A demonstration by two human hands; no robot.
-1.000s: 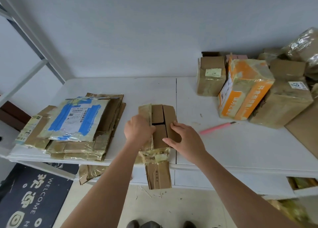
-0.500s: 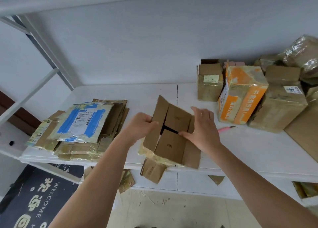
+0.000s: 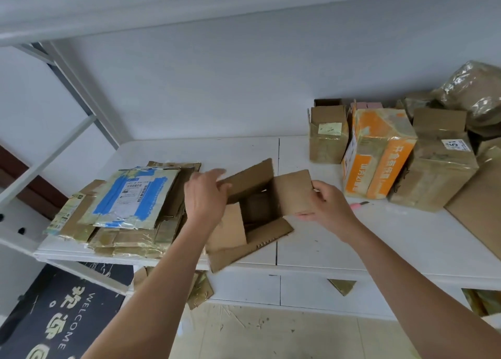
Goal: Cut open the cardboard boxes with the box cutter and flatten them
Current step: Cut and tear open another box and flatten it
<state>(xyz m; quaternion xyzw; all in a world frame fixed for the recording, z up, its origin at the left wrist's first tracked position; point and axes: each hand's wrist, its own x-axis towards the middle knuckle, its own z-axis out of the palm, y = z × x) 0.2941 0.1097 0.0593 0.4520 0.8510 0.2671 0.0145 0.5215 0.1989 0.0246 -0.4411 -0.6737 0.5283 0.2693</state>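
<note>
Both hands grip an opened brown cardboard box [image 3: 260, 209] at the white table's [image 3: 352, 239] front edge: left hand [image 3: 204, 199] pinches its left flap, right hand [image 3: 329, 205] its right flap. The mouth faces up, the long axis slanting front-left to back-right. A pink box cutter [image 3: 360, 204] lies just beyond the right hand, its tip pointing right.

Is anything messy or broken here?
A bit messy. Scraps of taped cardboard hang below the white table, and bits litter the floor. The orange box has torn, peeling tape. The open box, gripped by the left hand and right hand, juts over the table's edge.
</note>
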